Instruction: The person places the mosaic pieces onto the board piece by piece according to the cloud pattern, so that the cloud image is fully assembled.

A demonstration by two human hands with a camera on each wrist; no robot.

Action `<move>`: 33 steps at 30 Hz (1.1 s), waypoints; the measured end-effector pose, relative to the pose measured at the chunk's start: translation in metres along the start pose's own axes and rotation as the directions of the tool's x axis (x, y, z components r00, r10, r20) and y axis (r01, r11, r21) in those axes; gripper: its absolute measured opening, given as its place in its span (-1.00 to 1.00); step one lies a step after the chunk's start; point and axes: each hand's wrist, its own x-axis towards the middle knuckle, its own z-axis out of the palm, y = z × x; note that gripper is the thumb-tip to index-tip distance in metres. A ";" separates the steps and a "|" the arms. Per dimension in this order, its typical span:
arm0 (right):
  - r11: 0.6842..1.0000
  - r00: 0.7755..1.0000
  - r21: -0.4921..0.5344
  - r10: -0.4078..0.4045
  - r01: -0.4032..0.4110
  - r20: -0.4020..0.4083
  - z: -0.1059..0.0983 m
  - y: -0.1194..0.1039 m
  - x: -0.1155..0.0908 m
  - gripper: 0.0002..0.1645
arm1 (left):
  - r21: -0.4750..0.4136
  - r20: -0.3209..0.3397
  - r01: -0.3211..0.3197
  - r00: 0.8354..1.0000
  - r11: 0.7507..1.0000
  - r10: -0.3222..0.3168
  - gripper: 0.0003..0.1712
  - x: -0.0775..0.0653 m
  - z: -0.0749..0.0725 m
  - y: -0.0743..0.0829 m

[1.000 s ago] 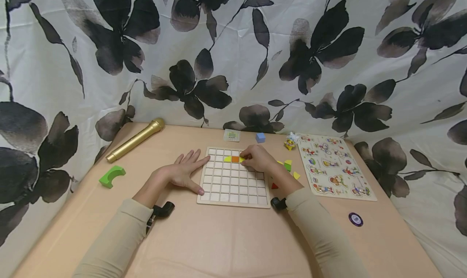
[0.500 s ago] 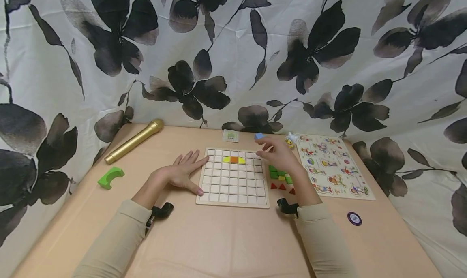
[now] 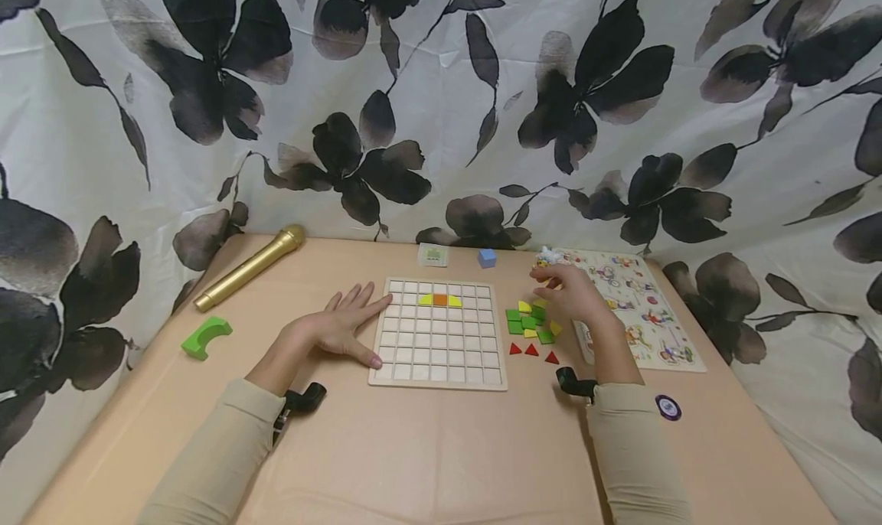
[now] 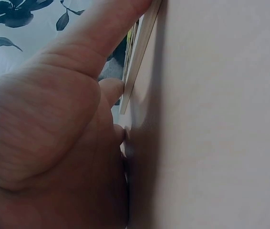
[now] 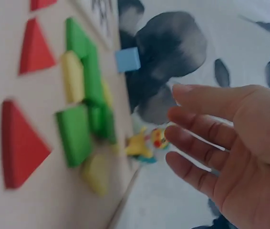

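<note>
A white grid board (image 3: 434, 354) lies in the middle of the table. In its second row an orange square tile (image 3: 439, 300) sits between two yellow tiles (image 3: 455, 301). My left hand (image 3: 338, 330) rests flat with spread fingers, index finger and thumb touching the board's left edge. Right of the board lie several green square tiles (image 3: 514, 327), yellow pieces (image 3: 530, 334) and red triangles (image 3: 531, 350). Above the table, just right of these pieces, my right hand (image 3: 573, 291) is raised. The right wrist view shows its loosely bent fingers (image 5: 192, 143) with nothing between them.
At the back stand a small card (image 3: 432, 255), a blue cube (image 3: 487, 258) and a little yellow toy (image 5: 142, 144). A picture board (image 3: 661, 318) and a round chip (image 3: 668, 408) lie right. On the left are a gold microphone (image 3: 249, 268) and a green arch block (image 3: 206, 337).
My right hand has let go of a yellow tile beside the orange one and moved right, off the board, past the loose pieces. My left hand has stayed at the board's edge.
</note>
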 end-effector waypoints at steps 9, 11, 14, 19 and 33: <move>0.993 0.993 -0.090 0.087 -0.080 0.080 0.015 0.028 0.008 -0.68 | -0.071 -0.026 -0.055 0.998 0.996 0.053 0.55 0.001 0.005 -0.006; 0.993 0.994 -0.097 0.074 -0.066 0.082 0.017 0.030 0.009 -0.70 | -0.072 -0.029 -0.057 0.998 0.996 0.055 0.55 0.000 0.005 -0.006; 0.993 0.995 -0.112 0.045 -0.035 0.085 0.019 0.034 0.011 -0.70 | -0.065 -0.031 -0.062 0.998 0.996 0.060 0.54 0.001 0.005 -0.006; 0.992 0.996 -0.121 0.034 -0.024 0.077 0.021 0.037 0.014 -0.75 | -0.049 -0.018 -0.054 0.998 0.997 0.053 0.55 0.001 0.003 -0.005; 0.999 0.999 0.048 0.008 -0.006 -0.036 0.018 0.015 0.006 -0.77 | -0.007 -0.006 -0.014 1.000 1.000 0.014 0.52 0.000 0.000 0.000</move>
